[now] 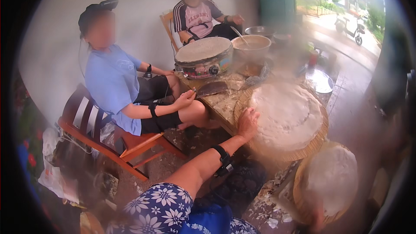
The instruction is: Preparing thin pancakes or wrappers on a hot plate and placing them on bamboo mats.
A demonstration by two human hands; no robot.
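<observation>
My left hand (248, 123) rests on the left rim of a large round woven tray (320, 136), its fingers at the edge of a pale, dough-like layer (289, 113) that covers most of the tray. Lower right, my right hand (318, 216) shows as a blur at the lower edge of a smaller round tray (299, 190), which bears a similar pale layer (333, 178). Whether its fingers close on that rim is unclear. A dark curved scraper-like piece (213, 88) lies on the table left of the large tray.
A round electric griddle (204, 50) and a bowl of batter (252, 44) with a utensil stand on the messy wooden table (221, 102). One person (112, 78) sits on a wooden chair (130, 152) at left, another (201, 19) behind the griddle. Pale scraps (273, 222) litter the floor.
</observation>
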